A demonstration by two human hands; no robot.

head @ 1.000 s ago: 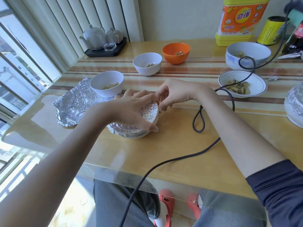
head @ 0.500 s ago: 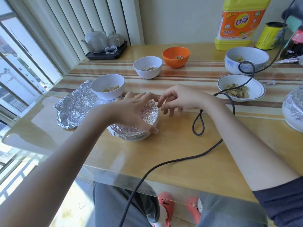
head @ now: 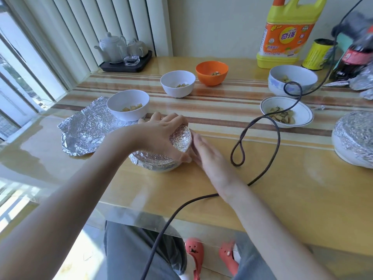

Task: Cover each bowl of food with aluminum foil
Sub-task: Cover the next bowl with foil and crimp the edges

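The foil bowl (head: pixel 161 156) sits near the front edge of the table (head: pixel 282 199), just ahead of the person, its top and sides wrapped in crinkled foil. The left hand (head: pixel 161 136) lies over it, fingers spread and curved down around the rim, thumb at the near right side, holding the wrap in place. The right hand (head: pixel 210 156) is flat, fingers straight, its fingertips against the bowl's right side where the foil edge meets the wall; it grips nothing. By the look of it, the step in hand is smoothing and tucking the foil round this bowl, and that step seems nearly done.

Just left lies a loose foil sheet (head: pixel 84 130), with a white bowl (head: pixel 128 105) of food standing on its far corner, uncovered. Farther back stand a second white bowl (head: pixel 177 82) and an orange bowl (head: pixel 212 72); to the right, a blue-patterned bowl (head: pixel 292 79) and a shallow dish (head: pixel 286 111), all open. A covered bowl (head: pixel 355 138) sits at the right edge. A dark cable (head: pixel 276 138) loops across the table between them.

The next move likely calls for a last press along the right rim, then letting go and drawing the loose sheet over the white bowl standing on it. The cable loop near the right hand could snag a sleeve or a bowl.
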